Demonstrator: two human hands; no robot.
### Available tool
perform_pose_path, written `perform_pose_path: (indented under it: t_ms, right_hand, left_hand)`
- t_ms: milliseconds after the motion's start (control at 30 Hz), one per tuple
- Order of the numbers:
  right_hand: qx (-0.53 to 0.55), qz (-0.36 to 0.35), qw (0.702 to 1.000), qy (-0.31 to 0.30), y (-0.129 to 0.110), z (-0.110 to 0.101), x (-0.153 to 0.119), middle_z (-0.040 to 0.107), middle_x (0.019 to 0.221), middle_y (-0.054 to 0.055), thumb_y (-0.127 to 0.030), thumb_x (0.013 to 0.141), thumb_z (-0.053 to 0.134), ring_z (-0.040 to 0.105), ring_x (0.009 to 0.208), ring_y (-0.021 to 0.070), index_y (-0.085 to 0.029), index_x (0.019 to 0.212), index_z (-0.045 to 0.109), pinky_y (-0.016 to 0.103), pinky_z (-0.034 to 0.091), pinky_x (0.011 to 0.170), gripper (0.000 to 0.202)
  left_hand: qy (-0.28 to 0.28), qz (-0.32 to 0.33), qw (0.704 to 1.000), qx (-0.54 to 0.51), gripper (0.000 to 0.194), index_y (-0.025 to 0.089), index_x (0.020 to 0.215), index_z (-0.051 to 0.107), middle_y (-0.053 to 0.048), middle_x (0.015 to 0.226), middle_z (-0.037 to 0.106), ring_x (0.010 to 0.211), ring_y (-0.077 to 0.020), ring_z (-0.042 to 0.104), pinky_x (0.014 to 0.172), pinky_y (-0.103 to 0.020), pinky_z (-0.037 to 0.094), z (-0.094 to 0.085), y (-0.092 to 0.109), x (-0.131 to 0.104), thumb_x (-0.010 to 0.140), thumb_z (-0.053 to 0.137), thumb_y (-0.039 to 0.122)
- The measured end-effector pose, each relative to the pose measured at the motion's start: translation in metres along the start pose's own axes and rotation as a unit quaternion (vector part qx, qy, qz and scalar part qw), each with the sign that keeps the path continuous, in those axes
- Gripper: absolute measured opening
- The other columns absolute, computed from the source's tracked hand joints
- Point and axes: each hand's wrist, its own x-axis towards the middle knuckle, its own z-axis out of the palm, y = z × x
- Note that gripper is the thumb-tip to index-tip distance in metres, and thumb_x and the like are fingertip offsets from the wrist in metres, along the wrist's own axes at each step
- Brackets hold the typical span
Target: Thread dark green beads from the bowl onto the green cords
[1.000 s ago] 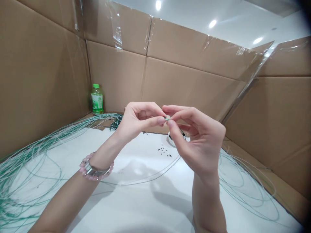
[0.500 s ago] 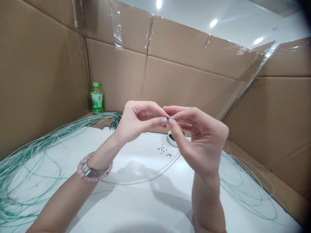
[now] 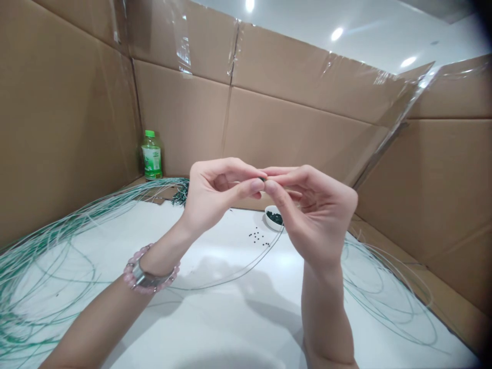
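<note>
My left hand (image 3: 215, 192) and my right hand (image 3: 317, 207) meet fingertip to fingertip above the table. Between the pinched thumbs and index fingers shows a tiny dark green piece (image 3: 262, 179), mostly hidden; its kind is too small to make out. Both hands are closed around it. Two thin cords (image 3: 246, 271) hang in a curve below my right hand and run left across the table. Behind the right hand stands a small white bowl (image 3: 268, 221) with dark green pieces (image 3: 274, 218) in it. Several tiny black beads (image 3: 257, 237) lie in front of the bowl.
Long green and white cords (image 3: 65, 230) spread over the left side of the white table (image 3: 215, 333). More loops of cord (image 3: 400, 307) lie at the right. A green-capped bottle (image 3: 152, 159) stands in the back left corner. Cardboard walls (image 3: 300, 128) enclose the table.
My fingertips have risen slightly and pressed closer together, covering more of the green piece. More of the white bowl shows now, and the hanging cords have shifted slightly left.
</note>
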Motion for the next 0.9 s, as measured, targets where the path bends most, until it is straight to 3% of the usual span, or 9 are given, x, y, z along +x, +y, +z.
perform_pose_path:
  t_ms: [300,567,900]
  right_hand:
    - [-0.057,-0.045,0.997,0.025,-0.003,-0.002,0.001,0.068,0.076,-0.001,-0.019,0.081,0.061,0.065,0.070,0.0134,-0.024,0.075,0.063,0.026,0.058,0.057,0.008]
    - [-0.058,-0.017,0.998,0.025,0.001,0.002,-0.001,0.065,0.071,-0.001,-0.023,0.082,0.059,0.065,0.068,0.0134,-0.022,0.078,0.060,0.024,0.056,0.055,0.005]
    - [-0.094,-0.037,0.994,0.032,-0.005,-0.003,0.000,0.064,0.071,-0.001,-0.018,0.079,0.059,0.062,0.063,0.0123,-0.024,0.076,0.063,0.023,0.054,0.050,0.008]
  left_hand:
    - [0.000,-0.052,0.997,-0.051,0.020,0.018,0.074,0.067,0.000,0.065,0.068,0.053,-0.0092,0.063,0.050,-0.019,0.053,0.002,-0.006,0.000,0.069,0.072,0.037]
    - [-0.001,0.014,1.000,0.026,0.013,0.018,0.072,0.067,0.001,0.065,0.068,0.053,-0.0095,0.063,0.049,-0.019,0.053,0.002,0.002,0.000,0.070,0.071,0.030]
    - [0.037,0.040,0.994,0.094,0.005,0.018,0.073,0.070,0.001,0.063,0.068,0.052,-0.0095,0.063,0.050,-0.019,0.054,0.000,0.009,0.001,0.073,0.068,0.023]
